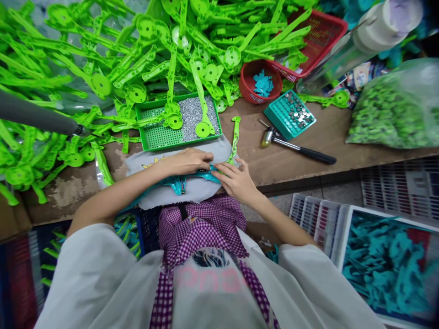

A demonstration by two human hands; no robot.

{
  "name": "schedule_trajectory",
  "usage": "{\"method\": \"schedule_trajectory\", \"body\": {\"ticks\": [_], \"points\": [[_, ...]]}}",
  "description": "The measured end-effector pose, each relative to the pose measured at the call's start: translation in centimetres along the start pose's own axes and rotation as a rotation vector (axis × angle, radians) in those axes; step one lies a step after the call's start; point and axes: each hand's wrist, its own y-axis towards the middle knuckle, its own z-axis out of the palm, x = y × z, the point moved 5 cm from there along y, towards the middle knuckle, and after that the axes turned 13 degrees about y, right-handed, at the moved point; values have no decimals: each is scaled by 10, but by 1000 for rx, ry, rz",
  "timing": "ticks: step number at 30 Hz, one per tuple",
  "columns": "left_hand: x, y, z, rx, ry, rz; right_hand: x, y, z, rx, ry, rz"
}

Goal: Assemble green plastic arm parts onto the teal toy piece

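Note:
A long teal plastic part (176,183) lies on a grey cloth (209,195) at the bench's front edge. My left hand (192,161) is closed on its right half, fingers curled down beside a small dark piece. Just to the right, my right hand (237,180) grips the end of the same part with its thumb and fingertips, the index finger lifted. What lies under the fingertips is partly hidden. Right behind my right hand, a green plastic arm (235,139) rests with its lower end near the fingers.
A green tray (143,144) of small metal pins stands behind the cloth, below a large heap of green plastic parts (120,59). To the right are a hammer (295,148), a teal rack (270,112) of metal pieces, red baskets (244,82) and a filled bag (380,109). A grey pole (37,114) juts in from the left.

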Motion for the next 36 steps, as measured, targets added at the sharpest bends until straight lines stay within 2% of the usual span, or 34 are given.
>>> {"method": "schedule_trajectory", "body": {"ticks": [3, 16, 21, 23, 24, 28, 30, 32, 36], "points": [[0, 1, 0, 10, -8, 5, 0, 3, 3, 32, -14, -41], [-1, 3, 2, -15, -8, -10, 3, 12, -2, 172, 6, 21], [-2, 1, 4, -62, 47, -48, 2, 10, -4, 173, 60, 39], [-2, -1, 4, -88, 65, -72, 1, 13, -19, 86, 129, 48], [-1, -2, 4, -98, 61, -86, -1, 16, -30, -5, 164, 75], [3, -3, 4, -115, -29, -143, -23, 35, -85, -564, 241, 289], [4, -2, 2, -131, -75, -192, -36, 41, -96, -739, 263, 351], [1, 2, -1, -157, -104, -241, -49, 43, -89, -745, 314, 372], [-8, 19, -2, -177, -100, -258, -63, 22, -51, -532, 433, 368]]}}
